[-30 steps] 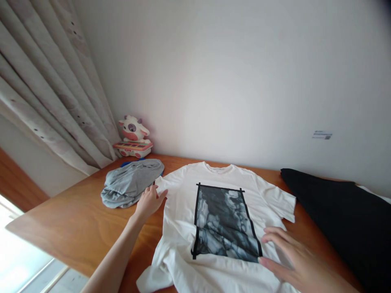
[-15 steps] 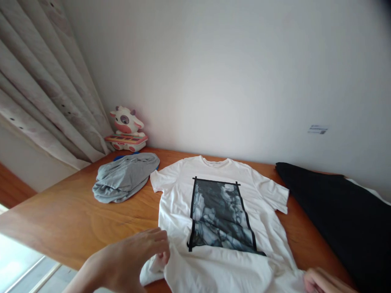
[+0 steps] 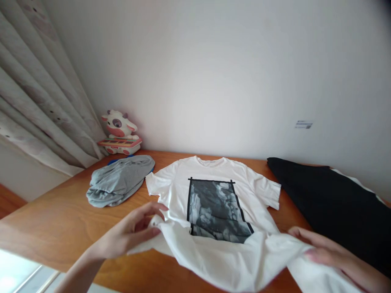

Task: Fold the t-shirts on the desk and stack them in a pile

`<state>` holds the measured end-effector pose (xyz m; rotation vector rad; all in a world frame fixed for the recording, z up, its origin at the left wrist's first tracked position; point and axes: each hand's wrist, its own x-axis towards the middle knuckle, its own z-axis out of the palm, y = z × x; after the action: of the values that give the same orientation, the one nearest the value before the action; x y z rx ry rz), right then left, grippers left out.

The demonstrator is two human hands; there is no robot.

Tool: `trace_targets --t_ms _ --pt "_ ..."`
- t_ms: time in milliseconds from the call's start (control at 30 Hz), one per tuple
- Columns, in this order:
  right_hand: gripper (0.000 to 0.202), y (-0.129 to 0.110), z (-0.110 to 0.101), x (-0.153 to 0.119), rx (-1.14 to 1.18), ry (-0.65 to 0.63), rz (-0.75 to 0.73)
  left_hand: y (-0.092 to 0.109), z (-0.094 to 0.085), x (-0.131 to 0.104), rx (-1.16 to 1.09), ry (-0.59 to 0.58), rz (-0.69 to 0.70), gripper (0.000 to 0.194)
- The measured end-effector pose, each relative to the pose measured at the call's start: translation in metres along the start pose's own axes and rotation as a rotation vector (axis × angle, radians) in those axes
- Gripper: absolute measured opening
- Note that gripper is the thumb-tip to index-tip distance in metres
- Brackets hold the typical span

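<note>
A white T-shirt [image 3: 180,191] with a dark grey marbled print framed in black lies on the wooden table, its collar toward the wall. Its lower part is lifted and sags in a loose fold between my hands. At the shirt's left side, my left hand [image 3: 134,228] is closed on the fabric, thumb below and fingers curled above. On the opposite side my right hand [image 3: 324,248] grips the cloth, its fingertips partly covered by the material. The bottom of the print is hidden behind the raised fold.
A grey garment [image 3: 119,181] lies bundled at the left, with something blue under it. Behind it stands a cow-shaped toy keyboard [image 3: 120,134] by the curtain [image 3: 45,93]. Black cloth [image 3: 330,195] with a white edge covers the table's right side. A wall [image 3: 207,81] bounds the back.
Both hands have risen and moved away from me, lifting the shirt's lower part off the table into a hanging fold. The whole view has shifted slightly.
</note>
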<state>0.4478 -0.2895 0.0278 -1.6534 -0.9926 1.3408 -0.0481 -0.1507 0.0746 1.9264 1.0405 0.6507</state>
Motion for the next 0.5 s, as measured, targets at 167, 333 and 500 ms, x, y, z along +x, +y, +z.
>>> trace_targets --t_ms 167,333,500 --pt "0.04 -0.028 0.019 0.047 0.289 0.24 -0.079 -0.009 -0.004 0.062 -0.526 0.393 -0.177 0.064" --pt "0.067 0.001 0.025 0.067 0.008 0.396 -0.11 -0.042 0.022 0.072 -0.065 0.442 -0.239 0.075" --pt "0.078 0.026 0.034 0.059 -0.367 0.349 -0.295 -0.043 0.049 0.04 0.504 0.105 -0.147 0.039"
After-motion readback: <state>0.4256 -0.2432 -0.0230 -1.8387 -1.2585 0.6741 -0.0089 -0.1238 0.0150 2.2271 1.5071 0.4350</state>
